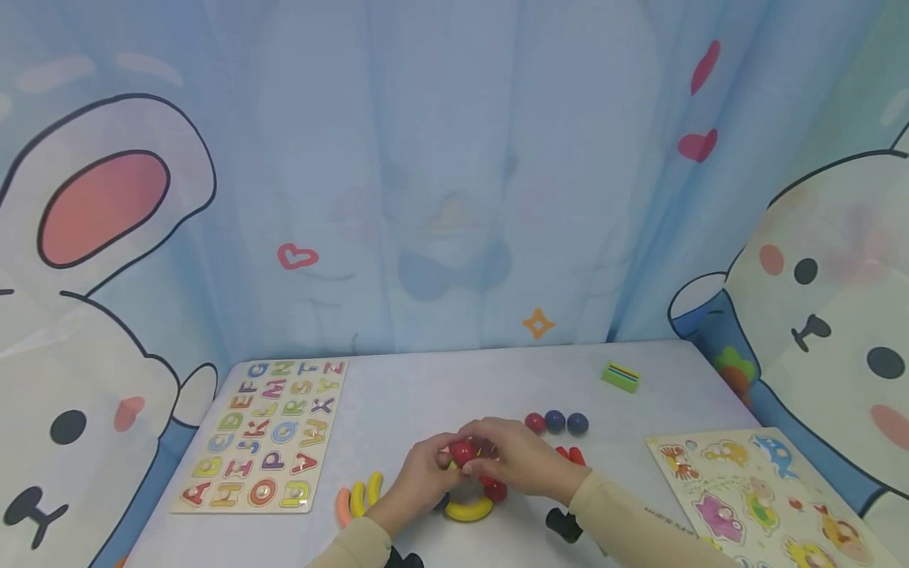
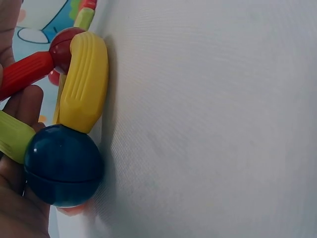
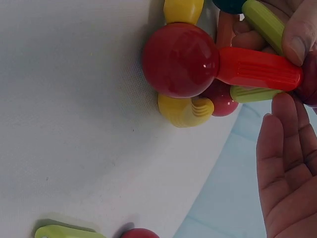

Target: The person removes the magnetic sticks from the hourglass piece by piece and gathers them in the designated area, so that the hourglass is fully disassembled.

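A building-toy frame of balls and rods stands on the table under both hands. Its base shows curved yellow rods (image 1: 469, 511), a blue ball (image 2: 64, 165) and a red ball (image 3: 180, 60). From the base, a straight red rod (image 3: 260, 68) and green rods (image 3: 264, 26) slant up to a top red ball (image 1: 464, 452). My left hand (image 1: 420, 479) grips the frame near its top from the left. My right hand (image 1: 521, 457) holds the top red ball from the other side, its thumb in front. Fingers hide part of the joint between ball and rods.
Beyond the right hand lie a loose red ball (image 1: 535, 423) and two blue balls (image 1: 566, 423), with red rods (image 1: 570, 455) nearer. Curved rods (image 1: 358, 497) lie left. A green block (image 1: 621, 377) sits at back right. An alphabet board (image 1: 263, 438) and an animal puzzle board (image 1: 774, 497) flank the workspace.
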The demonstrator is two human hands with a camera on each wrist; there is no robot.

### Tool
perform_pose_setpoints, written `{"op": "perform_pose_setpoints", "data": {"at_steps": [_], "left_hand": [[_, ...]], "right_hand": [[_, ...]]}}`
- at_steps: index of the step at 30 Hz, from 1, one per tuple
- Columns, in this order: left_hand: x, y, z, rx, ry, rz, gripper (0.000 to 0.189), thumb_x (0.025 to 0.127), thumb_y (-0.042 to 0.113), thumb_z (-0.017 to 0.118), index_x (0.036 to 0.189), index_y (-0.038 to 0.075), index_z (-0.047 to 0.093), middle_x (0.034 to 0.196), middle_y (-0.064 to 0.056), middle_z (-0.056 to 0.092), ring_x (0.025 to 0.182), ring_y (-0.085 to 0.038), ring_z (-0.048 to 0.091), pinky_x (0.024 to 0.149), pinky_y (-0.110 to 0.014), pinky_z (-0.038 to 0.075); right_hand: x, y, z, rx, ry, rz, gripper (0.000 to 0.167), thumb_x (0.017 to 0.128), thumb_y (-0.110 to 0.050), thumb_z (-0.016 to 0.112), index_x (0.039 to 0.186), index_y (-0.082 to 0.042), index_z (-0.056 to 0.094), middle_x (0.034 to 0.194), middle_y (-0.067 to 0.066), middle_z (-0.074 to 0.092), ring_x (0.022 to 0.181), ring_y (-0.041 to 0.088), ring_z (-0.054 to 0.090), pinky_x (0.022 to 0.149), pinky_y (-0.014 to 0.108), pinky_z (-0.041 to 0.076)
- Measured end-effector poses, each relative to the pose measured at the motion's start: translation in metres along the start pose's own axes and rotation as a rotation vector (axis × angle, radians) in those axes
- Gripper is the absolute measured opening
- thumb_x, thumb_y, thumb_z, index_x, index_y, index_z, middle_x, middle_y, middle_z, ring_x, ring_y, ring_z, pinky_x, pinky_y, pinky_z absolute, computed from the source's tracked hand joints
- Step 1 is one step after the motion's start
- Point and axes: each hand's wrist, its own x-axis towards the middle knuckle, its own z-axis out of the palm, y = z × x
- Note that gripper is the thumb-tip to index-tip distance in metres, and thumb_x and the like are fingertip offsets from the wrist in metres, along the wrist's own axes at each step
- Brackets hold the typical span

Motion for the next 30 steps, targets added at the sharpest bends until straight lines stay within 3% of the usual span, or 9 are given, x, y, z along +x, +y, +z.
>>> {"op": "perform_pose_setpoints", "data": {"at_steps": [5,18,24,30], "left_hand": [[0.0,-0.001,0.001,-0.006,0.007,0.009,0.044,0.084,0.013,0.08,0.126,0.011,0.064,0.063,0.0,0.062,0.064,-0.009,0.057,0.063,-0.02,0.046],[0.0,0.0,0.001,-0.042,-0.006,0.007,0.038,0.084,0.011,0.079,0.119,0.012,0.064,0.07,-0.015,0.069,0.066,-0.009,0.059,0.067,-0.02,0.048],[-0.002,0.0,0.001,-0.066,-0.006,0.013,0.037,0.085,0.01,0.079,0.119,0.01,0.063,0.077,-0.009,0.073,0.074,-0.011,0.064,0.072,-0.021,0.051],[0.0,-0.002,-0.001,-0.073,0.001,-0.025,0.04,0.084,0.014,0.081,0.121,0.011,0.064,0.081,-0.003,0.074,0.078,-0.013,0.065,0.072,-0.023,0.051]], "right_hand": [[0.0,0.001,0.002,0.017,-0.013,-0.005,0.042,0.087,-0.034,0.076,0.126,-0.027,0.062,0.109,-0.016,0.063,0.099,0.005,0.062,0.086,0.029,0.056],[-0.001,0.004,0.004,0.045,-0.026,0.019,0.04,0.091,-0.035,0.072,0.128,-0.025,0.061,0.109,-0.015,0.064,0.1,0.006,0.062,0.086,0.03,0.056],[-0.001,0.008,0.005,0.092,-0.032,0.016,0.038,0.093,-0.034,0.07,0.128,-0.027,0.059,0.111,-0.015,0.064,0.102,0.006,0.062,0.088,0.031,0.056],[-0.004,0.013,0.003,0.214,0.025,0.038,0.038,0.095,-0.025,0.069,0.131,-0.024,0.057,0.114,-0.012,0.064,0.108,0.013,0.062,0.09,0.034,0.055]]}}
